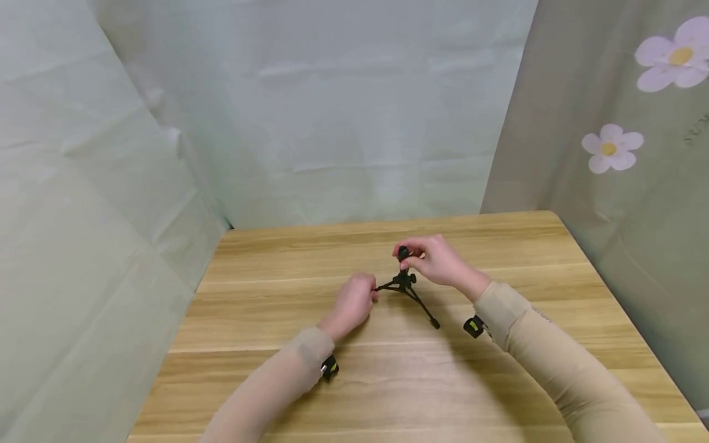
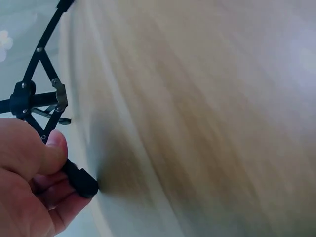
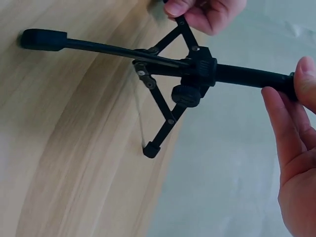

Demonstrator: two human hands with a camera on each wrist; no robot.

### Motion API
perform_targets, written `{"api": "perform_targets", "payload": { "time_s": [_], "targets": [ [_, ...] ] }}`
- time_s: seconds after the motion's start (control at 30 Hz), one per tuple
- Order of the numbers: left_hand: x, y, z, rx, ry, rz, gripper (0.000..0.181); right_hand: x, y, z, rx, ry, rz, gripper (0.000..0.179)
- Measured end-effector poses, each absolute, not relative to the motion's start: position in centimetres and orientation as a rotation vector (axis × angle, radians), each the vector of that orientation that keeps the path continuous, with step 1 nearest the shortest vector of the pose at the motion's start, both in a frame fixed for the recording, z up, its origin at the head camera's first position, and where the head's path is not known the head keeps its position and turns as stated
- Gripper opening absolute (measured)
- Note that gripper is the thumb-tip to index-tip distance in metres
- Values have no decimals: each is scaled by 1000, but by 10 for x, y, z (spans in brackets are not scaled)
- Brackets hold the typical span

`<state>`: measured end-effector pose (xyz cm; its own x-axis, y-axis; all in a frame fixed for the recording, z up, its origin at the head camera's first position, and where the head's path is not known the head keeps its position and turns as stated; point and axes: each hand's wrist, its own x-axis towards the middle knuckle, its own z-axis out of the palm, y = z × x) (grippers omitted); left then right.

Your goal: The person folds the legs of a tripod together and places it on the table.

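Observation:
A small black tripod (image 1: pixel 404 281) stands upright on the wooden table with its legs spread and braces folded out. My right hand (image 1: pixel 437 259) pinches the top of its centre column (image 3: pixel 252 75) between thumb and fingers. Low on the left side, my left hand (image 1: pixel 357 297) grips one leg; in the left wrist view the thumb and fingers of the left hand (image 2: pixel 29 177) close round it just above the rubber foot (image 2: pixel 84 183). A round knob (image 3: pixel 186 96) sticks out from the hub. Another leg (image 1: pixel 425 312) points toward the front right.
The wooden table (image 1: pixel 266 369) reaches to pale cloth walls (image 1: pixel 354 123) at the back and sides. White flowers (image 1: pixel 612 149) are printed on the right-hand cloth. A small black wrist device (image 1: pixel 474 327) hangs beneath the right sleeve, and another (image 1: pixel 330 368) beneath the left.

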<state>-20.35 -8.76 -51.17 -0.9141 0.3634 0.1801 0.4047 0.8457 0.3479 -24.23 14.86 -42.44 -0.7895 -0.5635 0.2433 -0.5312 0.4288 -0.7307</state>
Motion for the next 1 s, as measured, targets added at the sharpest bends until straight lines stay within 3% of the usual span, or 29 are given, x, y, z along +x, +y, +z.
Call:
{"api": "perform_targets", "payload": {
  "time_s": [0.27,0.5,0.63,0.73,1.0],
  "targets": [
    [-203,-90,-509,-649,-2919,-687,30,-242,149,-428,-1003,2649,-1297,24],
    [-207,-101,-501,-448,-2935,-793,14,-238,144,-427,-1104,2704,-1297,25],
    [-203,-99,-497,-377,-2914,-765,33,-233,143,-423,-1101,2773,-1282,23],
    [-192,-94,-495,-415,-2888,-797,38,-229,144,-422,-1049,2879,-1251,22],
    [-161,-77,-503,-678,-2941,-1065,25,-219,141,-419,-877,3127,-1119,22]
  ]
}}
